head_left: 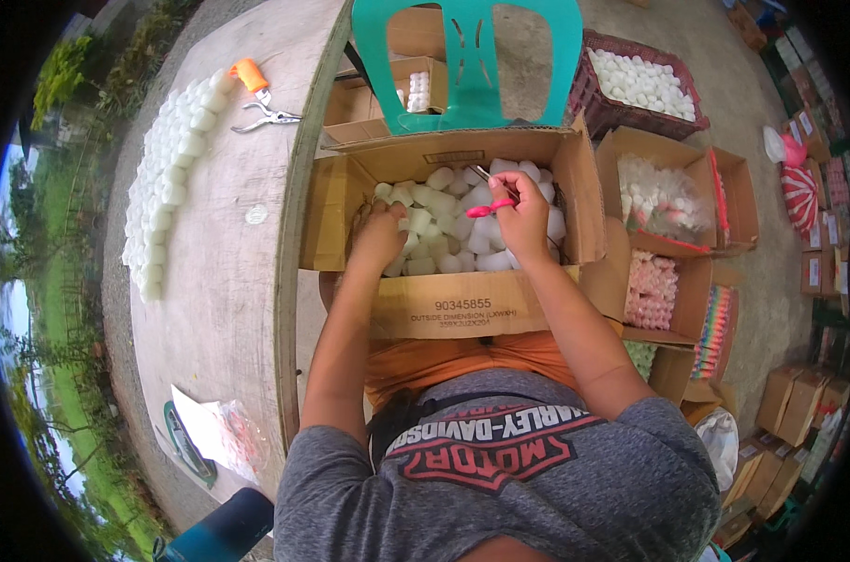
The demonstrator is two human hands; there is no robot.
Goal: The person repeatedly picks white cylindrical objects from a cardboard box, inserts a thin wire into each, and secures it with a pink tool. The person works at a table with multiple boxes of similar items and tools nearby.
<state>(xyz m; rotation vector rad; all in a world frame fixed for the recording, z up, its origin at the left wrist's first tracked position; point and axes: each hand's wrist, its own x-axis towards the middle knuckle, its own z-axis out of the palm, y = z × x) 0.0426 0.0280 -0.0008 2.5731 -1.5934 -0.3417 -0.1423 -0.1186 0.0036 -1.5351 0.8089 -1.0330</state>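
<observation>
A cardboard box (pixel 462 304) full of small white rounded pieces (pixel 434 225), like foam or plastic plugs, sits in front of my body. My left hand (pixel 380 234) reaches into its left side. Its fingers curl down around a white piece, and the fingertips are partly hidden. Above the pile, toward the right, my right hand (pixel 523 214) grips small scissors (pixel 481 211) with pink handles. Their metal tips point up and away to the left, and no piece is seen between the blades.
Left of the box, a table (pixel 219 347) bears rows of white pieces (pixel 177 159), pliers (pixel 268 117) and an orange-handled tool (pixel 248 75). Beyond the box stands a green plastic chair (pixel 467 94). A crate of white pieces (pixel 645 84) and open cartons (pixel 668 281) crowd the right.
</observation>
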